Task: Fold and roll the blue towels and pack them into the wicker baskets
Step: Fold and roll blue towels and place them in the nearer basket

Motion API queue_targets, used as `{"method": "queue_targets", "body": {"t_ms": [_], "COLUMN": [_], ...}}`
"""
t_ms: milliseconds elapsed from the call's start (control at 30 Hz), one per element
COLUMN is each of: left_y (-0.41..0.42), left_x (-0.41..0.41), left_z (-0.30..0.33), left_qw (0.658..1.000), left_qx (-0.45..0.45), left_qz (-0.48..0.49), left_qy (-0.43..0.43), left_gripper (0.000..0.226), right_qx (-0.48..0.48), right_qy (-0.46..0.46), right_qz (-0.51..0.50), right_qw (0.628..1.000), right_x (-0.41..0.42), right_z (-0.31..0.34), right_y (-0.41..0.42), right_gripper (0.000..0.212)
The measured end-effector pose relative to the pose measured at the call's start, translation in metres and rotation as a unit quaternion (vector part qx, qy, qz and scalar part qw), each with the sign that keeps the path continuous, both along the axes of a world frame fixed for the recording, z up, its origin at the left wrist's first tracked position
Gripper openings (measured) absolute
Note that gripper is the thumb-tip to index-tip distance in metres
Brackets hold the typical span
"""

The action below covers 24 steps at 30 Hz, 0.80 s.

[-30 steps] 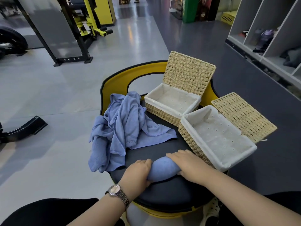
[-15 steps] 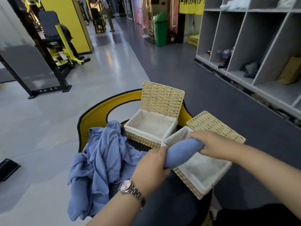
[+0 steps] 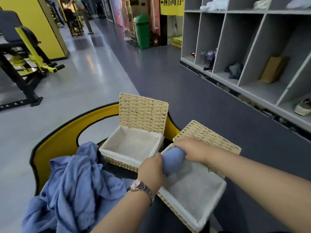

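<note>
A rolled blue towel [image 3: 172,160] is held at both ends, down inside the far end of the near wicker basket [image 3: 217,199], which has a white liner and its lid folded back. My left hand [image 3: 152,172], with a watch on the wrist, grips the roll's near end. My right hand [image 3: 191,149] grips its far end. A second lined wicker basket [image 3: 131,162] stands behind with its lid [image 3: 143,113] upright and nothing inside. A heap of loose blue towels [image 3: 72,187] lies to the left on the black seat.
The baskets and towels rest on a black padded seat with a yellow curved backrest [image 3: 67,140]. Grey cubby shelves [image 3: 252,52] run along the right. Gym machines [image 3: 25,52] stand at the far left across the grey floor.
Both hands lifted the rolled towel off the seat, carried it right and forward, and lowered it into the near basket. The camera view tilted up.
</note>
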State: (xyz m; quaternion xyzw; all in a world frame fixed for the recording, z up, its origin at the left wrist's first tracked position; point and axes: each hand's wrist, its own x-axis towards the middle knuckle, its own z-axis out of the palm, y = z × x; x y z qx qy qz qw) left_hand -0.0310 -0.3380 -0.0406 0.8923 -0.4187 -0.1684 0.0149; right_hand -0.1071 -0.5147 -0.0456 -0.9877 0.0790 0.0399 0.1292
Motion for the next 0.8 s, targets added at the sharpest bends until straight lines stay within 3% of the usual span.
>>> {"method": "queue_targets", "body": {"t_ms": [133, 267, 367, 500, 633, 800], "left_y": [-0.002, 0.008, 0.019, 0.016, 0.005, -0.003], "left_x": [-0.012, -0.018, -0.016, -0.013, -0.015, -0.014], "left_z": [-0.008, -0.009, -0.003, 0.002, -0.007, -0.009], "left_qw": [0.993, 0.995, 0.994, 0.987, 0.986, 0.982], "left_qx": [0.012, -0.028, -0.035, -0.002, 0.062, 0.058], "left_qz": [-0.032, -0.010, 0.009, 0.003, -0.001, -0.015], "left_qy": [-0.110, -0.099, -0.106, -0.159, -0.154, -0.181], "left_gripper": [0.030, 0.037, 0.038, 0.025, 0.020, 0.019], "right_qx": [-0.143, -0.238, -0.213, -0.201, -0.190, -0.235], "right_qy": [-0.031, -0.106, -0.114, -0.092, -0.007, 0.000], "right_qz": [0.040, 0.072, 0.096, 0.078, 0.064, 0.085], "right_qw": [0.988, 0.963, 0.966, 0.972, 0.980, 0.968], "right_x": [0.003, -0.004, -0.014, -0.010, 0.004, 0.003], "right_z": [-0.023, -0.037, -0.033, -0.023, -0.032, -0.034], "right_y": [0.011, 0.017, 0.010, 0.016, 0.026, 0.018], "right_gripper": [0.030, 0.033, 0.043, 0.030, 0.023, 0.023]}}
